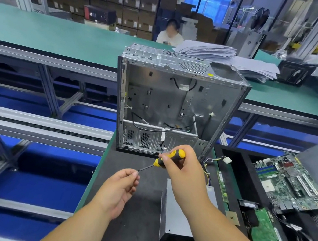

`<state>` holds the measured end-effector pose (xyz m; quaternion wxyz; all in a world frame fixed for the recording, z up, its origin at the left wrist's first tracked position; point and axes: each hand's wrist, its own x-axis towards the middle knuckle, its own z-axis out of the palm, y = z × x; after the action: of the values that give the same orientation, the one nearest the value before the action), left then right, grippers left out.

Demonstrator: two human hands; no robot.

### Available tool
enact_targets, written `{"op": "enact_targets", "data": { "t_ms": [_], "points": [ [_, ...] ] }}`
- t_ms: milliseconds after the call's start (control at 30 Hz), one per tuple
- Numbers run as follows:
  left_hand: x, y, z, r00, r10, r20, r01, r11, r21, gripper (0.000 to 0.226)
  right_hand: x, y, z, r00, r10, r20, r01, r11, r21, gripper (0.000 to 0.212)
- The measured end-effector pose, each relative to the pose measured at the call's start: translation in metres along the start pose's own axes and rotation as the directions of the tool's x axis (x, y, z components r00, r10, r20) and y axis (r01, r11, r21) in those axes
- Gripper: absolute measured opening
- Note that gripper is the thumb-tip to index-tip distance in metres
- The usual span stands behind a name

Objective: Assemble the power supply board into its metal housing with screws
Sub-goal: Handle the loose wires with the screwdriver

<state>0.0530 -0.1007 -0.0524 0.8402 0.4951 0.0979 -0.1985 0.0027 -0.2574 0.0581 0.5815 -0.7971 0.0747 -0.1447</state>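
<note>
- The power supply [177,217], a grey metal box, lay flat on the dark mat [135,216] right in front of us, partly under our right forearm and not yet in the housing [175,106]
- The housing stood upright at the far end of the mat with its open side facing us, so we judged the bay was kept within reach for the supply and the screws
- Our right hand [181,162] was clamped around the yellow-and-black handle of the screwdriver [161,161], with the shaft slanting down and left
- Our left hand [123,185] sat just below the tip with thumb and fingertips pinched together; we took this as setting a screw on the bit, though the screw itself was too small to make out
- Loose black cables [144,122] hung inside the housing, and we judged they could snag the supply on its way in
- A connector lead [223,159] trailed beside the housing's right corner
- To our right a black tray [246,181] held a motherboard [289,184] and a smaller green board [264,227]
- Behind the housing, on the green bench [64,36], lay a stack of papers [221,56], and a person sat beyond it
</note>
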Motion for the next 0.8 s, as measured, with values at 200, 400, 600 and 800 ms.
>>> {"op": "enact_targets", "data": {
  "t_ms": [200, 400, 600, 800],
  "points": [
    [0.0, 0.002, 0.0, 1.0, -0.012, -0.003, 0.012, 1.0, -0.029, 0.009, -0.002, -0.001, 0.001, 1.0, 0.006, 0.0, -0.006, 0.999, 0.04, 0.013],
    [-0.004, 0.004, -0.002, 0.999, -0.034, -0.01, 0.033, 0.999, -0.041, 0.01, -0.005, -0.006, 0.002, 0.999, 0.032, 0.013, -0.033, 0.998, 0.061, 0.013],
    [-0.006, 0.015, -0.003, 0.999, -0.033, 0.015, 0.035, 0.995, -0.091, 0.008, -0.005, -0.019, 0.0, 0.999, 0.045, 0.016, -0.046, 0.994, 0.098, 0.01],
    [-0.007, 0.026, 0.005, 0.995, 0.022, 0.094, -0.022, 1.0, -0.002, 0.012, -0.008, -0.028, -0.012, 0.999, 0.039, -0.032, -0.035, 0.994, 0.101, 0.01]
  ]
}}
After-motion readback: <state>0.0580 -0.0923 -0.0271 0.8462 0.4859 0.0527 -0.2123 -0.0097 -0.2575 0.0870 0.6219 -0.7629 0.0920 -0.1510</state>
